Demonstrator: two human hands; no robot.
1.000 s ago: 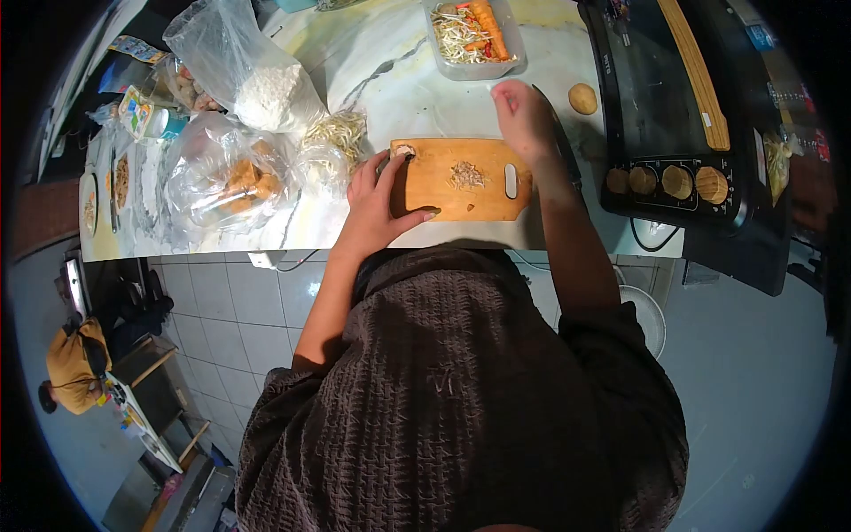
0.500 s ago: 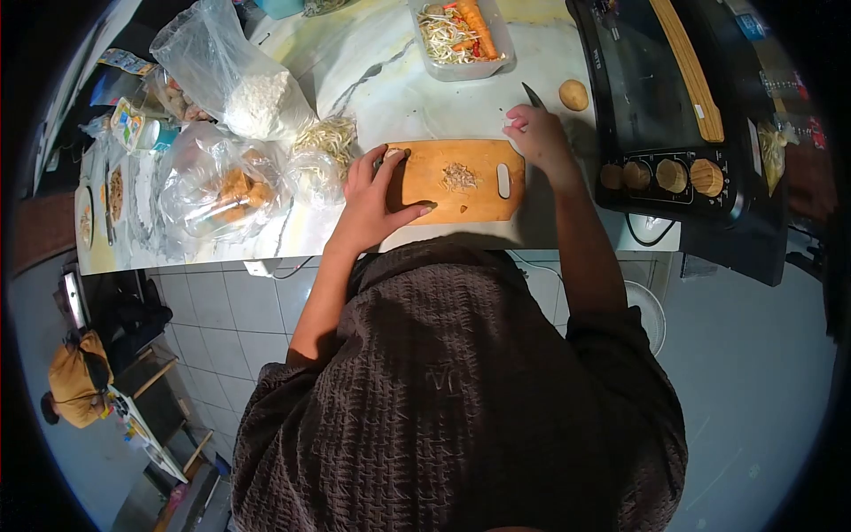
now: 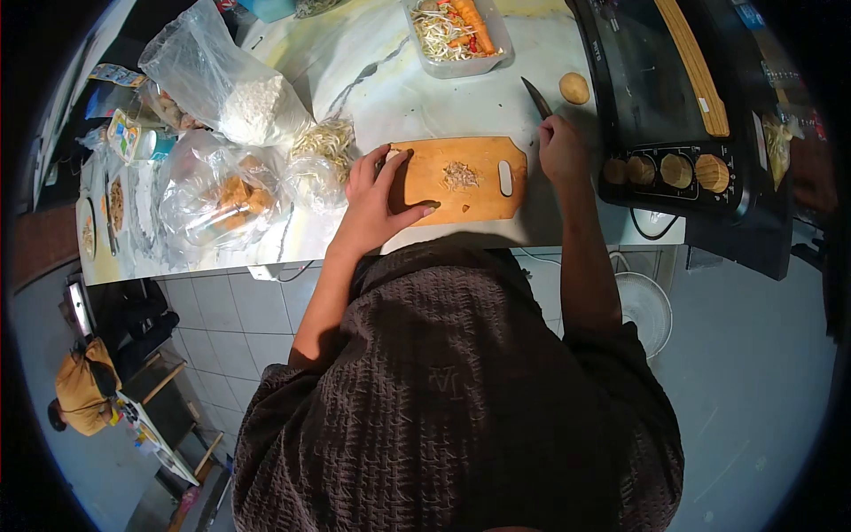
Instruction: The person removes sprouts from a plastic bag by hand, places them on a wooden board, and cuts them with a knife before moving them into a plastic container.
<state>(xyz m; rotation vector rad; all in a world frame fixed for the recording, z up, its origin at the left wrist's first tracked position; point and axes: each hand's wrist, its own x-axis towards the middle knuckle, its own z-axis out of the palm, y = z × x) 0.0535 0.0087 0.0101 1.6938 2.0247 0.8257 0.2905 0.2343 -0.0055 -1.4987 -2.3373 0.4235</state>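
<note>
My left hand (image 3: 368, 197) rests across the left end of a wooden cutting board (image 3: 425, 186), thumb and fingers spread apart. A small pale piece by its fingertips is too hidden to name. Chopped brownish bits (image 3: 460, 176) lie in a small heap mid-board, with one darker scrap below them. Right of the board, my right hand (image 3: 562, 152) is closed round the handle of a knife (image 3: 535, 96). The blade points away and slightly left, over the marble-patterned counter, apart from the board. A round, light-brown potato-like item (image 3: 574, 88) lies just right of the blade.
A plastic tub (image 3: 461, 64) with bean sprouts and carrots stands at the back. On the left are bean sprouts (image 3: 324, 144), a bag of white contents (image 3: 253, 111) and a bag with orange-brown pieces (image 3: 235, 199). A black oven (image 3: 665, 106) borders the right; another person (image 3: 84, 390) is far left.
My right hand has moved right and slightly toward me with the knife, and its pink handle is now covered. My left hand stays on the board.
</note>
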